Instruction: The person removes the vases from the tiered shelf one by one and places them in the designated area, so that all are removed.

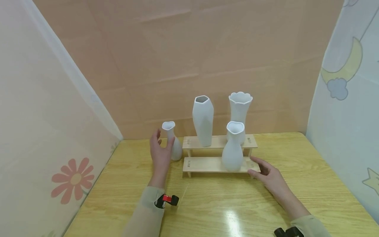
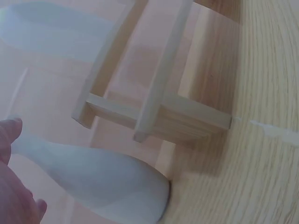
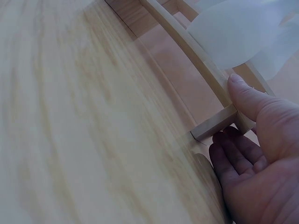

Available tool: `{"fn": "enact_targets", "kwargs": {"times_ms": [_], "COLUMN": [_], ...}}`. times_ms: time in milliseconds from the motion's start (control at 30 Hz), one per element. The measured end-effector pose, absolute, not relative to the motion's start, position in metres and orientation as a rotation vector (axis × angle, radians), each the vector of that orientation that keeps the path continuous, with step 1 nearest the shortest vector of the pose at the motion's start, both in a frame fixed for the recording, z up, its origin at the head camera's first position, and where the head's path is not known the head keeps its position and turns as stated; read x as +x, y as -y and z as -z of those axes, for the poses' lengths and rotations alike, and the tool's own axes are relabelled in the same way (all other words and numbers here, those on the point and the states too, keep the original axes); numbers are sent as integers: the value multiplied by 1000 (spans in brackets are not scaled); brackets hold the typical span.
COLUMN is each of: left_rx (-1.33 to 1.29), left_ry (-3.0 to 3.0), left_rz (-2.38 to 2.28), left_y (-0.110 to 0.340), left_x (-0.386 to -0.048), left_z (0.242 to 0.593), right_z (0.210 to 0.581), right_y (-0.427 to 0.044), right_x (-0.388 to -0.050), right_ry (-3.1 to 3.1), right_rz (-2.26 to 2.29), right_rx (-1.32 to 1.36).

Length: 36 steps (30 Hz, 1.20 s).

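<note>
A small white vase (image 1: pixel 176 149) stands on the table left of a two-tier wooden stand (image 1: pixel 204 164). My left hand (image 1: pixel 161 153) is beside its neck, thumb and fingers spread; in the left wrist view the hand (image 2: pixel 16 182) is near the neck of the vase (image 2: pixel 107 182), contact unclear. My right hand (image 1: pixel 270 177) holds the right end of the lower tier, and in the right wrist view the thumb of this hand (image 3: pixel 266 154) lies on the board (image 3: pixel 201 60) with fingers curled beneath. A round-bellied vase (image 1: pixel 232 156) stands on the lower tier.
On the upper tier stand a faceted vase (image 1: pixel 203 121) at the left and a scalloped-rim vase (image 1: pixel 239 110) at the right. An orange-brown cloth (image 1: pixel 189 49) hangs behind the wooden table (image 1: pixel 207 204). Patterned cloths hang at both sides.
</note>
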State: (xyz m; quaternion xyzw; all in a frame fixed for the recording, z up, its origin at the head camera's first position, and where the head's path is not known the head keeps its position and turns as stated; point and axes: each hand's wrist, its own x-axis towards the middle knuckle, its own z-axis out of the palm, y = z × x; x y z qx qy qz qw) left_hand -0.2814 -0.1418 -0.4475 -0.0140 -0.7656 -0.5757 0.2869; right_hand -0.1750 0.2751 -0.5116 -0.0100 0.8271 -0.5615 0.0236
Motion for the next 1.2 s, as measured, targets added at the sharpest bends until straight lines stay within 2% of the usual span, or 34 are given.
{"fn": "enact_targets", "kwargs": {"times_ms": [300, 633, 1200], "left_rx": [-65, -414, -551], "left_ry": [1924, 1883, 1950], "left_rz": [1530, 1416, 1502], "left_y": [126, 75, 22], "left_x": [-245, -215, -200], "left_z": [427, 414, 405], "right_z": [512, 510, 511], "right_y": [-276, -274, -274], "right_x": [-175, -174, -175], "right_ry": [-2571, -2569, -2566], "right_rz": [1736, 1736, 1750], "right_rx": [-36, -33, -40]}}
